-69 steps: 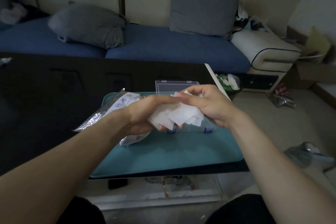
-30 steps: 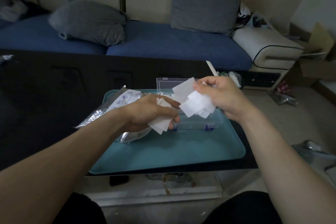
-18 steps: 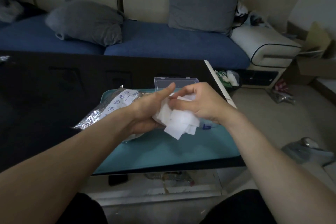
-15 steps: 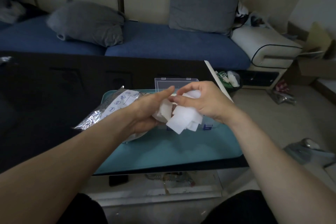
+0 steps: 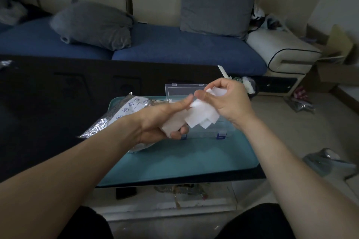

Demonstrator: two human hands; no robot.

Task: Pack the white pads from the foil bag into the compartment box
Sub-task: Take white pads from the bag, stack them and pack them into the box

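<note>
Both hands hold a loose bunch of white pads (image 5: 198,117) just above the clear compartment box (image 5: 202,134). My left hand (image 5: 161,120) grips the bunch from below and the left, thumb stretched over the top. My right hand (image 5: 225,101) pinches the upper pads from the right. The box stands on the teal tray (image 5: 174,163) with its clear lid (image 5: 180,90) raised at the back; the pads and hands hide its compartments. The silver foil bag (image 5: 118,116) lies on the tray's left side, partly under my left wrist.
The tray sits at the right end of a dark table (image 5: 48,103), whose right edge runs close to the box. A blue sofa (image 5: 165,46) with grey cushions stands behind. Bags and a cardboard box (image 5: 338,64) lie on the floor at the right.
One second ago the hands were apart, each with its own pads. They came together over the box, and now my right hand has lifted slightly up and right while still pinching pads.
</note>
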